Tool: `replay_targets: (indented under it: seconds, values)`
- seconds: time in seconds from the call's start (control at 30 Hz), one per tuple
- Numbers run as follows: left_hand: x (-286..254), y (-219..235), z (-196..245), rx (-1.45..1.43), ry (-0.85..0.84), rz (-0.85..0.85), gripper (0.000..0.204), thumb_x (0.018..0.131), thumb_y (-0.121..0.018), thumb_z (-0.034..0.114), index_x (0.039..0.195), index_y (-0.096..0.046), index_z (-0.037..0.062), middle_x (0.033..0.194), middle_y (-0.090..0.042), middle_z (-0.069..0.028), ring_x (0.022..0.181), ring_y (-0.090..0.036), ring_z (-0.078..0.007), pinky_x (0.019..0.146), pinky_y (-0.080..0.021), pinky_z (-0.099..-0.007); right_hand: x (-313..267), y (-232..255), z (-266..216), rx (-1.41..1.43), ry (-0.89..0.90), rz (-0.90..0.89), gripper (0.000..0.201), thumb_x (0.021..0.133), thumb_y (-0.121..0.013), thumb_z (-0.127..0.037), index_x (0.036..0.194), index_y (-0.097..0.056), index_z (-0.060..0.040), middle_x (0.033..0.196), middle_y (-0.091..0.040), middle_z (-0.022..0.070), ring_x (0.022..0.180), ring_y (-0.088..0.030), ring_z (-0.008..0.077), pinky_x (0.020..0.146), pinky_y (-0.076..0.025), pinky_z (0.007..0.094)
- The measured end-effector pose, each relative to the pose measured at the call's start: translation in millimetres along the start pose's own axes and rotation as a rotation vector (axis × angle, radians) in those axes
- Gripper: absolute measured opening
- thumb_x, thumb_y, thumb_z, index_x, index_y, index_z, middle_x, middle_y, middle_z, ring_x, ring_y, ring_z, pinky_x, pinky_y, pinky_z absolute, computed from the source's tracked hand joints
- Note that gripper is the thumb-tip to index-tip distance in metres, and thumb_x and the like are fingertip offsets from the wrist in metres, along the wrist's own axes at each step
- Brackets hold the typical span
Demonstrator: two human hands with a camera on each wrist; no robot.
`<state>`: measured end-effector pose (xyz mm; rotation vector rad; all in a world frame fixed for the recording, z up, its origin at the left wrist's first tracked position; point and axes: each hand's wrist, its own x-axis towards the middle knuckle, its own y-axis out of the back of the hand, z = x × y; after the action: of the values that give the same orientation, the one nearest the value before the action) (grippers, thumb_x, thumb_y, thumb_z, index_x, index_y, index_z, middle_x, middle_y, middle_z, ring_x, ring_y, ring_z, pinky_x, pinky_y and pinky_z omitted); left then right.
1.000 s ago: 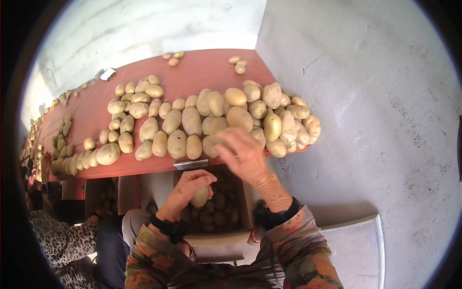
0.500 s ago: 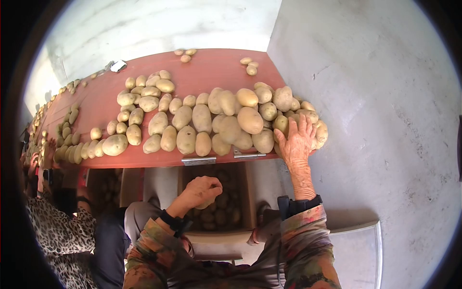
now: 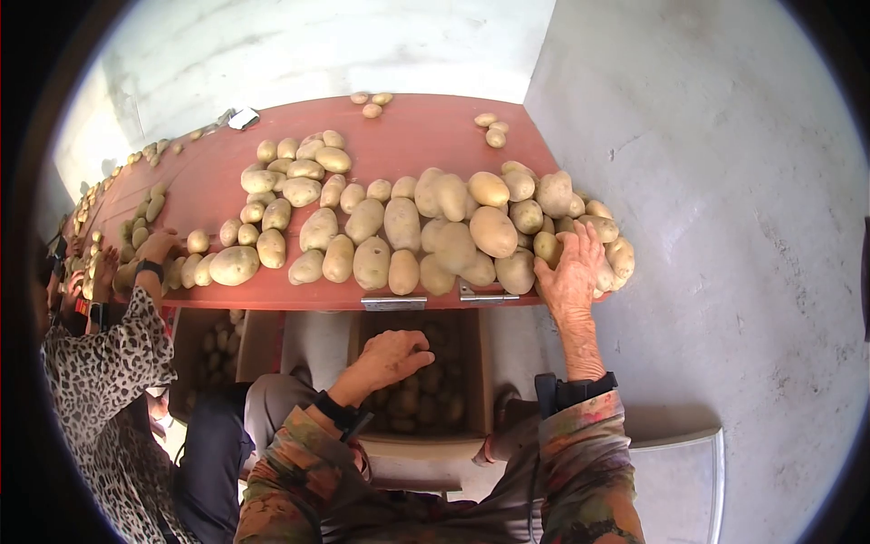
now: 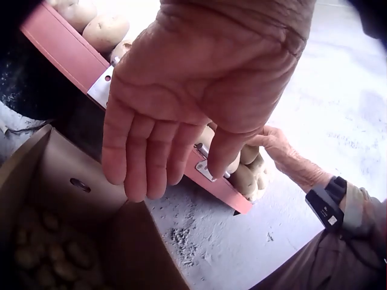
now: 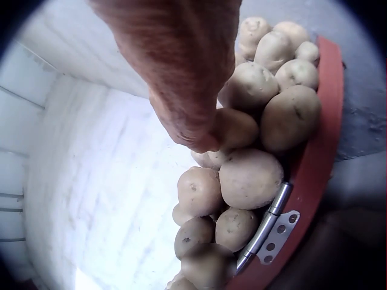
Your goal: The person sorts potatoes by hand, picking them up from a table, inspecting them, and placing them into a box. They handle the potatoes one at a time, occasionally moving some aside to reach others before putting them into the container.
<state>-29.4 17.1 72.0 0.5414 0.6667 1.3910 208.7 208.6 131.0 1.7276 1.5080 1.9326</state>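
The cardboard box (image 3: 412,399) under the red counter (image 3: 412,136) already holds a good layer of potatoes, yet by appearance most of the work is left: a large heap of potatoes (image 3: 453,227) covers the counter's near edge. The left hand (image 3: 391,355) hangs over the box with fingers relaxed and nothing in its grip. The right hand (image 3: 573,267) lies spread, fingers straight, on the potatoes at the heap's right end, near the wall (image 3: 725,227).
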Motion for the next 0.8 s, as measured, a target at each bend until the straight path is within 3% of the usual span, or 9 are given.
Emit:
replay_targets:
  seconds: [0.13,0.2,0.27,0.4,0.47,0.53,0.67,0.77,0.8]
  values:
    - [1,3,3,-0.095,-0.056,0.014,0.03,0.09,-0.064,0.03,0.104,-0.066,0.0039,0.08,-0.07,-0.0125,0.076,-0.068,-0.0261,0.069,-0.051,-0.0367,1,4,-2,0.029,-0.02,0.041,0.05,0.068,-0.077,-0.016,0.111,-0.056,-0.0006,0.132,-0.051,0.0206,0.135,-0.036,0.0377,0.113,-0.023,0.0569]
    - [3,2,1,-0.227,-0.105,0.023,0.031,0.089,-0.064,0.03,0.104,-0.066,0.0034,0.08,-0.069,-0.0137,0.077,-0.068,-0.0265,0.07,-0.052,-0.0367,5,12,-8,0.054,-0.023,0.073,0.05,0.069,-0.076,-0.016,0.112,-0.055,-0.0007,0.129,-0.053,0.0211,0.132,-0.04,0.0371,0.113,-0.023,0.0569]
    - [5,1,-2,-0.358,-0.153,0.032,0.031,0.089,-0.065,0.03,0.104,-0.067,0.0028,0.08,-0.068,-0.0148,0.079,-0.069,-0.0269,0.07,-0.052,-0.0367,9,26,-18,0.098,-0.121,0.02,0.049,0.07,-0.074,-0.015,0.113,-0.054,-0.0006,0.119,-0.059,0.0217,0.117,-0.054,0.0371,0.108,-0.033,0.0537]
    - [7,1,3,-0.676,-0.097,-0.057,0.029,0.095,-0.059,0.025,0.11,-0.063,0.0009,0.084,-0.067,-0.0075,0.082,-0.066,-0.0169,0.073,-0.052,-0.0302,9,39,-36,0.402,-0.209,0.073,0.045,0.078,-0.069,-0.018,0.117,-0.054,-0.0031,0.11,-0.062,0.0207,0.103,-0.062,0.0369,0.098,-0.046,0.0476]
    - [7,4,7,-0.827,-0.08,-0.083,0.027,0.099,-0.054,0.023,0.115,-0.061,0.0014,0.089,-0.066,-0.0052,0.084,-0.065,-0.014,0.076,-0.053,-0.0285,7,42,-46,0.629,-0.127,0.113,0.041,0.085,-0.063,-0.022,0.121,-0.052,-0.0071,0.106,-0.064,0.0191,0.096,-0.064,0.0375,0.085,-0.053,0.0429]
    - [7,8,11,-1.087,-0.101,-0.097,0.035,0.103,-0.049,0.026,0.129,-0.052,0.0033,0.103,-0.065,-0.0104,0.095,-0.066,-0.0192,0.085,-0.054,-0.0338,2,36,-53,0.612,0.001,0.006,0.041,0.088,-0.059,-0.025,0.126,-0.051,-0.0107,0.103,-0.066,0.0192,0.088,-0.068,0.0368,0.078,-0.056,0.0415]
    - [10,1,11,-1.304,-0.225,-0.028,0.044,0.104,-0.046,0.031,0.139,-0.041,0.0051,0.116,-0.061,-0.0138,0.106,-0.064,-0.0234,0.09,-0.053,-0.0384,-13,37,-89,0.715,0.138,-0.306,0.041,0.088,-0.063,-0.025,0.124,-0.052,-0.0085,0.104,-0.066,0.0202,0.092,-0.068,0.0357,0.077,-0.055,0.0415]
    - [12,-1,17,-1.445,-0.305,0.021,0.054,0.102,-0.047,0.038,0.144,-0.035,0.0063,0.123,-0.058,-0.016,0.114,-0.06,-0.0253,0.095,-0.051,-0.0405,-25,28,-112,0.739,0.264,-0.365,0.039,0.09,-0.063,-0.025,0.123,-0.052,-0.0074,0.103,-0.066,0.0186,0.09,-0.067,0.0367,0.076,-0.055,0.0427]
    - [9,2,25,-1.522,-0.237,0.072,0.048,0.102,-0.048,0.035,0.14,-0.039,0.0064,0.117,-0.059,-0.0145,0.107,-0.063,-0.0246,0.087,-0.054,-0.0388,-28,24,-117,0.739,0.262,-0.365,0.039,0.09,-0.063,-0.025,0.123,-0.052,-0.0074,0.103,-0.066,0.0186,0.09,-0.067,0.0367,0.076,-0.055,0.0427]
